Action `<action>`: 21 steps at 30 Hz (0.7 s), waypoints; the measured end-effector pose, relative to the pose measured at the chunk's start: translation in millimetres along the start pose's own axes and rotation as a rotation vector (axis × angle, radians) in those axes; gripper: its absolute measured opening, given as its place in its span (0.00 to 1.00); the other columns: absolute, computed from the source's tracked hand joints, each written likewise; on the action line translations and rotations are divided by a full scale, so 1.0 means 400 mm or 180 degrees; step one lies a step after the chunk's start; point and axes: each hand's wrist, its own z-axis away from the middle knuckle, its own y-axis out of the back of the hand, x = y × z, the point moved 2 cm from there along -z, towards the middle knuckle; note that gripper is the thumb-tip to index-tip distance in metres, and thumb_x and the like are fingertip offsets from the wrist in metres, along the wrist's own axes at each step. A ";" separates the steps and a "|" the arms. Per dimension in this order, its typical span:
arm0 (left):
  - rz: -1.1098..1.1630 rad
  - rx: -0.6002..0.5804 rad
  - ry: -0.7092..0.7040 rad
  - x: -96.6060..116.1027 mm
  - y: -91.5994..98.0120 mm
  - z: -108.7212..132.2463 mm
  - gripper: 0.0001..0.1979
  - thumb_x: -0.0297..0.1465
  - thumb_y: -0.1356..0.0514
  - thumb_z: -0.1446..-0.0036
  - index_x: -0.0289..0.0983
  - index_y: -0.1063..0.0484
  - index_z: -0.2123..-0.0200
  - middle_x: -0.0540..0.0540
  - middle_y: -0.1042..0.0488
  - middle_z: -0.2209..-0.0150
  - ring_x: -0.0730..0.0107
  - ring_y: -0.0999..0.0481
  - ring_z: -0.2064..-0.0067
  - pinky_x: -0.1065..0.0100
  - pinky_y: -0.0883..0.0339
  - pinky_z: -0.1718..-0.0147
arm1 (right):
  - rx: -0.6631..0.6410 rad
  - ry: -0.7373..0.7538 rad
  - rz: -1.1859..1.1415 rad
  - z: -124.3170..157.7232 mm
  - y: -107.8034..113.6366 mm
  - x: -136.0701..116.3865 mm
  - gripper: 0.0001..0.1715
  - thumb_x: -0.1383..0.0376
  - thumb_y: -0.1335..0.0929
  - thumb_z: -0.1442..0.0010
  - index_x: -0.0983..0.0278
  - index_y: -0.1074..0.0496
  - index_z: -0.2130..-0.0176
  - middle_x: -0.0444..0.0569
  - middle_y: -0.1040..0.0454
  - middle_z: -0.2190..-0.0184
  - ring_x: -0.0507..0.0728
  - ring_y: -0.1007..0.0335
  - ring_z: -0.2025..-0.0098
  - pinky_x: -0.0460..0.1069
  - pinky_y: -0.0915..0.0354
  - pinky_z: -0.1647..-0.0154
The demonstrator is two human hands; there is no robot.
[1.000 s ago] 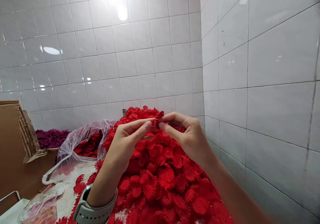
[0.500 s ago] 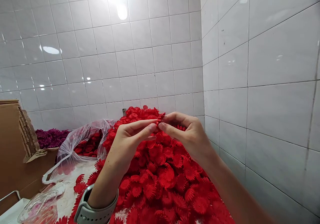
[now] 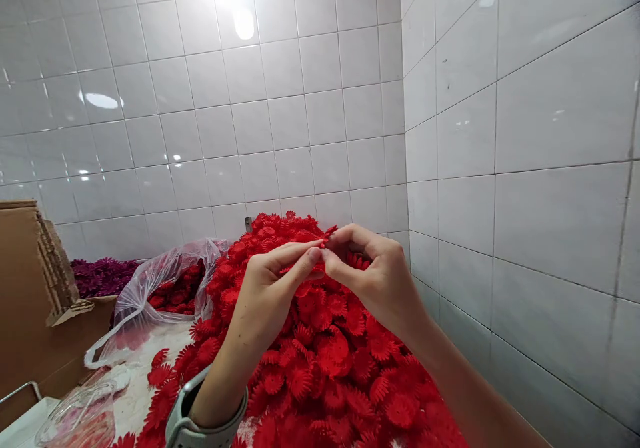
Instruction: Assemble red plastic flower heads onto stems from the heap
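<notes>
Fingertip to fingertip, my left hand and my right hand meet over a big heap of red artificial flower heads. Between them is one small red flower head, its notched petals sticking up above the fingers. My right thumb and index finger pinch it. The left thumb and index finger are also closed at its lower edge, where the fingers hide most of it. A pale watch is on my left wrist.
Left of the heap lies a clear plastic bag with red flower heads inside. Purple flowers lie behind a torn cardboard box. A clear plastic container stands at the lower left. White tiled walls rise behind and at the right.
My left hand has shifted slightly right, closer to my right hand. The red flower head between the fingers has tilted and shows more of its petals.
</notes>
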 end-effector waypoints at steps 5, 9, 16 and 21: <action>0.0190 -0.0028 0.0033 0.001 0.000 0.002 0.08 0.26 0.37 0.46 0.41 0.17 0.66 0.53 0.17 0.69 0.76 0.20 0.67 0.82 0.27 0.67 | -0.0234 -0.0286 -0.0466 -0.010 0.013 0.000 0.05 0.70 0.33 0.50 0.64 0.33 0.77 0.38 0.37 0.80 0.47 0.44 0.77 0.43 0.45 0.78; 0.0793 -0.0066 0.0353 -0.009 0.006 -0.005 0.07 0.27 0.38 0.45 0.37 0.18 0.69 0.51 0.18 0.71 0.75 0.19 0.70 0.80 0.25 0.67 | -0.0734 -0.0843 -0.1591 -0.015 0.015 0.015 0.06 0.69 0.33 0.52 0.64 0.34 0.79 0.37 0.40 0.84 0.46 0.50 0.81 0.43 0.52 0.81; 0.1999 -0.0075 0.1012 -0.029 -0.004 -0.012 0.09 0.23 0.40 0.46 0.31 0.19 0.73 0.46 0.17 0.69 0.74 0.19 0.66 0.81 0.25 0.62 | -0.0736 -0.1180 -0.3343 -0.025 -0.014 0.048 0.13 0.65 0.30 0.56 0.64 0.39 0.83 0.36 0.47 0.83 0.44 0.57 0.83 0.40 0.52 0.85; 0.2247 0.0420 0.1248 -0.044 -0.024 -0.011 0.12 0.21 0.42 0.47 0.32 0.23 0.80 0.44 0.19 0.72 0.67 0.18 0.62 0.73 0.23 0.58 | -0.0299 -0.1070 -0.3366 -0.025 -0.027 0.073 0.22 0.60 0.28 0.58 0.61 0.46 0.84 0.35 0.55 0.82 0.47 0.64 0.81 0.41 0.54 0.87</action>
